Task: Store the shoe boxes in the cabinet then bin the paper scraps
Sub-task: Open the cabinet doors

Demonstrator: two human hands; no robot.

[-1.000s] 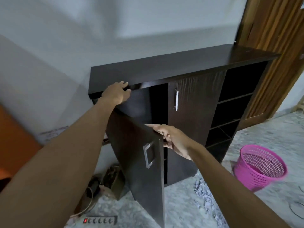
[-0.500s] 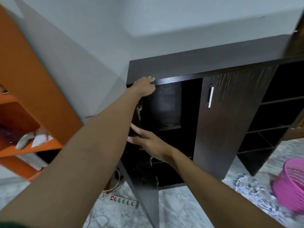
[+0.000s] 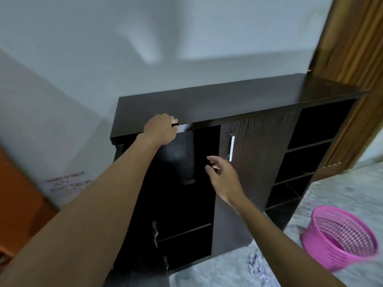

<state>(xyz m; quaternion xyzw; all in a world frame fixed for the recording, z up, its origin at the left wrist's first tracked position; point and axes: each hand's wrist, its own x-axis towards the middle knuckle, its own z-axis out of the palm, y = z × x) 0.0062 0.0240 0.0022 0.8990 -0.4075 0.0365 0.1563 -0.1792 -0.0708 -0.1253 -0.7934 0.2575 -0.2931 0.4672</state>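
A pale grey wall backs the dark brown wooden cabinet [image 3: 228,100], with grey mottled floor below and a wooden door frame on the right. In my one head view, my left hand [image 3: 160,129] is curled over the cabinet's top front edge, gripping it. My right hand [image 3: 222,172] hangs open and empty in front of the dark left compartment. A second ago it held the left door's edge; half a second ago it was pushing that door wide. Now the compartment stands open, so I judge the cabinet ready for loading. No shoe boxes are in view. The shredded white paper scraps [image 3: 257,266] lie on the floor near the pink plastic mesh basket [image 3: 339,235].
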